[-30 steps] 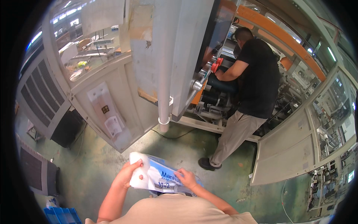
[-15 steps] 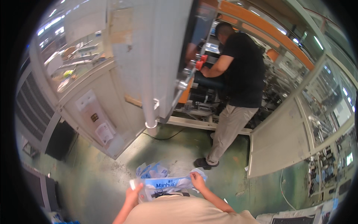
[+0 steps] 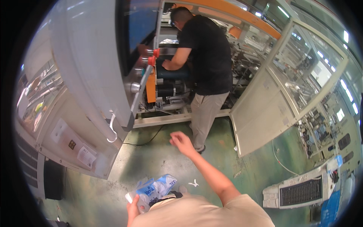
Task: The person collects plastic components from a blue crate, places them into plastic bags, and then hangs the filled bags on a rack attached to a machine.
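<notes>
My left hand [image 3: 132,207] is closed on the edge of a crumpled plastic packaging film [image 3: 152,192], white and light blue with dark blue print. The film bunches up in front of my waist, its far end loose. My right hand [image 3: 181,143] reaches forward over the floor, well away from the film. Its fingers are loosely bent and a little apart, and nothing shows in them. A small white scrap [image 3: 194,183] is seen against the green floor to the right of the film; I cannot tell whether it lies there or is falling.
A person in a black shirt [image 3: 210,56] leans into an open machine [image 3: 172,90] ahead. A grey control cabinet [image 3: 90,56] with red knobs stands left, a hinged machine door [image 3: 264,109] right. A pale unit with a dark grille [image 3: 300,192] sits lower right; a cable crosses the floor.
My right hand has let go of the film and moved forward. The film, once stretched between both hands, now bunches at my left. The white scrap has come into sight. My view has swung right.
</notes>
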